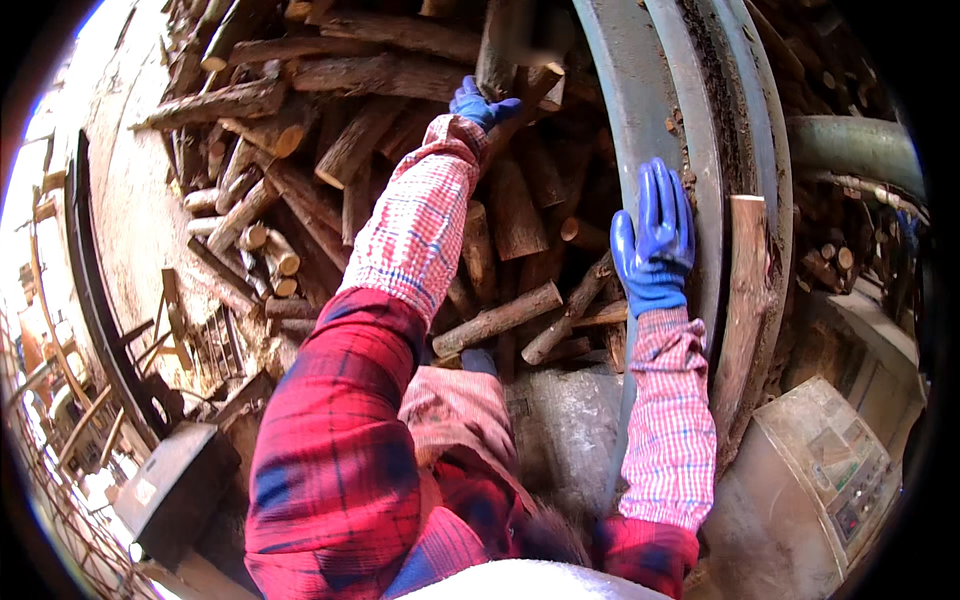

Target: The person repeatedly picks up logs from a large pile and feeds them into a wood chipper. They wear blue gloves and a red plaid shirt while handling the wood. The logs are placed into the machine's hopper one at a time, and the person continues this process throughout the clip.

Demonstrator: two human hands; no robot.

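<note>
My left hand [484,106], in a blue work glove, reaches out over the heaped logs. Its fingers wrap round the near end of a bark-covered log [496,55] that points away from me; part of the grip is hidden. On the right, my right hand [655,235] lies flat, fingers stretched, in a glossy blue glove. It rests on the edge of a long metal conveyor trough [640,90] and holds nothing. Just right of that hand, one long log [745,300] lies lengthwise along the trough.
The log pile [520,205] fills the space left of the trough, with loose cut logs [500,318] near my legs. At lower right stands a control box [825,465] with buttons. A thick pipe [855,150] crosses beyond it. A dark metal box [175,490] sits lower left.
</note>
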